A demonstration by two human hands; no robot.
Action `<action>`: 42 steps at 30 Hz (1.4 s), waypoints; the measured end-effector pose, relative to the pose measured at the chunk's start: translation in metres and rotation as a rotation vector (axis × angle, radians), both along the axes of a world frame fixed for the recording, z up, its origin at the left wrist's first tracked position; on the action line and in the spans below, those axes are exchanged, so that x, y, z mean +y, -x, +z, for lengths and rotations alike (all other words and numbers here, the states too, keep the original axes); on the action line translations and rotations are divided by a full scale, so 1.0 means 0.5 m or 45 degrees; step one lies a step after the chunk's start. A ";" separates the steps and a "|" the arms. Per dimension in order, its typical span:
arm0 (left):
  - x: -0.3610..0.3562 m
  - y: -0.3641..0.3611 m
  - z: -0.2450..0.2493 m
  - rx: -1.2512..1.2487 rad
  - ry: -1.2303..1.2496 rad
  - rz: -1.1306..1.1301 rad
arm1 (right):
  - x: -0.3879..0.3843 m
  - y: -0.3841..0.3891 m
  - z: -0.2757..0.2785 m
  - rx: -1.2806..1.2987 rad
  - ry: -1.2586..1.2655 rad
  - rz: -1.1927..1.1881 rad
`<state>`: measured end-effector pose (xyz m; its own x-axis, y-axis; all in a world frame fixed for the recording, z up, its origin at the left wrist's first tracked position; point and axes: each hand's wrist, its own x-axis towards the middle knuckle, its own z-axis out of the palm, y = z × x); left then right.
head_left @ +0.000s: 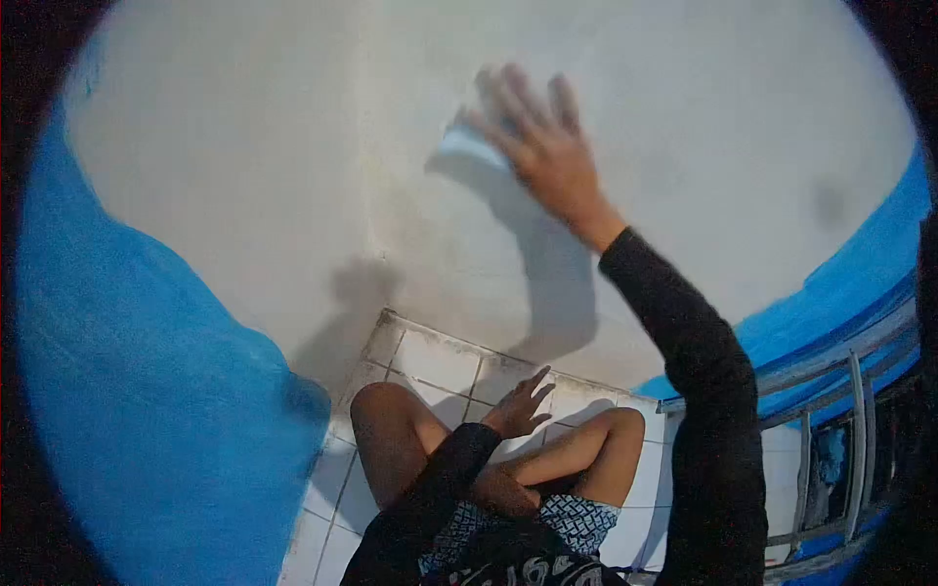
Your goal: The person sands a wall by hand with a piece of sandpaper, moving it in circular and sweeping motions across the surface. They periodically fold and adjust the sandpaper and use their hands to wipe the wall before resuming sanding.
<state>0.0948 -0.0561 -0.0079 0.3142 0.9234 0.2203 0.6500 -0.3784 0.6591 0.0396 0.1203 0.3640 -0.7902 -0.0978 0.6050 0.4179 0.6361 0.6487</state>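
Note:
My right hand (552, 156) is raised against the pale wall (703, 127), its fingers spread and slightly blurred. A flat light-blue piece (471, 146), perhaps a cloth, shows beneath its thumb side and seems held against the wall; most of it is hidden. Low between my bent knees, my left hand (521, 405) hangs above the white tiled floor (440, 361). Its fingers are apart and nothing shows in them.
The wall's lower part is bright blue on the left (147, 391) and the right. A wall corner meets the floor ahead of me, with dirty tile edges. A metal-framed rack (855, 439) stands close on my right.

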 end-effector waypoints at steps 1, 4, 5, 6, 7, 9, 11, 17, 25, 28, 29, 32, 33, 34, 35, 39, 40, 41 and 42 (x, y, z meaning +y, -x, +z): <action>-0.003 0.001 0.004 -0.074 -0.046 -0.009 | -0.003 -0.004 -0.070 -0.095 0.151 0.093; -0.011 0.009 0.023 -0.121 0.062 -0.051 | -0.006 -0.021 -0.208 -0.282 0.152 0.131; -0.014 0.012 0.029 -0.115 0.062 -0.047 | -0.003 -0.029 -0.217 -0.359 0.180 0.156; -0.018 0.015 0.033 -0.139 0.066 -0.040 | -0.002 -0.036 -0.221 -0.436 0.210 0.178; -0.020 0.017 0.038 -0.164 0.070 -0.034 | -0.004 -0.035 -0.196 -0.431 0.212 0.179; -0.021 0.021 0.045 -0.166 0.101 -0.042 | 0.012 -0.035 -0.113 -0.287 0.053 0.203; -0.014 0.019 0.050 -0.180 0.133 -0.059 | 0.023 -0.039 -0.002 -0.120 0.045 0.244; 0.009 -0.001 0.005 -0.078 0.036 -0.020 | 0.005 -0.085 0.149 0.203 0.008 0.104; -0.018 0.008 -0.011 -0.054 0.038 -0.096 | -0.010 -0.165 -0.248 -0.353 0.261 0.151; -0.021 0.022 -0.035 0.034 0.097 -0.134 | -0.009 -0.178 -0.272 -0.482 0.296 0.167; -0.024 0.024 -0.043 0.046 -0.026 -0.154 | 0.002 -0.178 -0.263 -0.494 0.250 0.159; -0.010 0.015 -0.099 0.147 -0.057 -0.232 | 0.023 -0.183 -0.133 -0.346 0.048 0.112; -0.008 0.009 -0.110 0.221 0.032 -0.266 | 0.041 -0.180 -0.076 -0.191 -0.024 0.124; -0.010 0.006 -0.107 0.225 0.039 -0.281 | 0.055 -0.179 -0.017 -0.039 -0.101 0.135; -0.011 0.004 -0.094 0.119 0.097 -0.245 | 0.052 -0.188 0.053 0.072 -0.107 0.111; -0.014 0.009 -0.041 0.013 0.159 -0.236 | 0.058 -0.207 0.164 0.241 -0.193 0.032; -0.014 0.008 -0.049 0.015 0.161 -0.244 | 0.056 -0.214 0.147 0.242 -0.191 0.024; -0.010 0.009 -0.054 -0.090 0.179 -0.226 | 0.054 -0.221 0.109 0.222 -0.154 -0.018; -0.010 0.011 -0.060 -0.196 0.198 -0.206 | 0.054 -0.227 0.063 0.202 -0.116 -0.058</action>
<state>0.0894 -0.0611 -0.0381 0.4342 0.8904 0.1367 0.4769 -0.3559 0.8037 0.1533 0.1475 0.3955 -0.6906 -0.1243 0.7125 0.5463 0.5560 0.6265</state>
